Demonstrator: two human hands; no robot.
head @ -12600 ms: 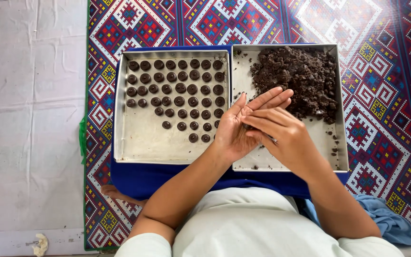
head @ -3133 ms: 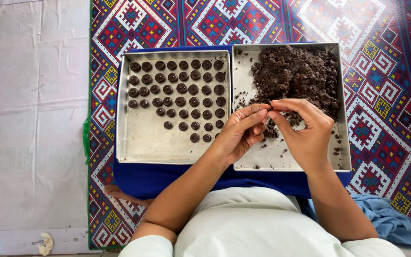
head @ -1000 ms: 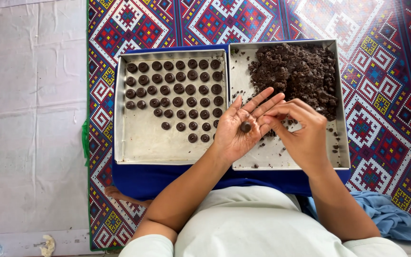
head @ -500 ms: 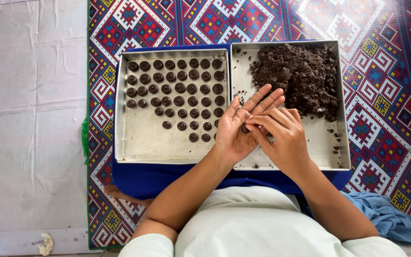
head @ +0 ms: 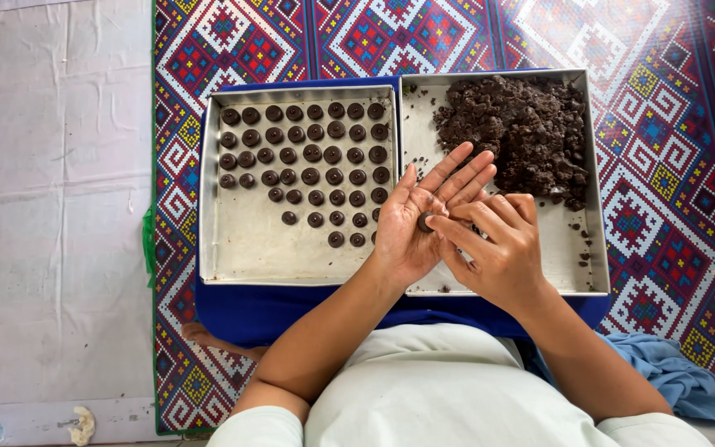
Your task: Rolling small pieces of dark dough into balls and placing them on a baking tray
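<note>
The left hand (head: 414,225) lies flat and open, palm up, fingers spread and pointing toward one o'clock, over the seam where two metal trays meet. On its palm sits a small dark dough ball (head: 426,222). The right hand (head: 494,248) comes in from four o'clock; its fingers curl loosely over the left palm, and their tips touch the ball from the three o'clock side, so the ball rests between the palm and those fingertips. The right hand is not closed into a fist; it presses lightly rather than gripping.

The left tray (head: 242,248) carries rows of small dark round pieces (head: 312,153), each with a dent in the middle, filling its twelve o'clock half; the last, shorter rows end near the tray's centre, just at nine o'clock of the left hand. The six o'clock half of that tray is bare metal.

The right tray (head: 573,265) holds a heap of dark crumbly dough (head: 515,124) at its twelve o'clock end, just beyond the fingertips of the left hand. A few loose crumbs (head: 581,240) lie at three o'clock of the right hand.

Both trays rest on a blue cloth (head: 242,310), which lies on a patterned woven mat (head: 672,207) on the floor.
</note>
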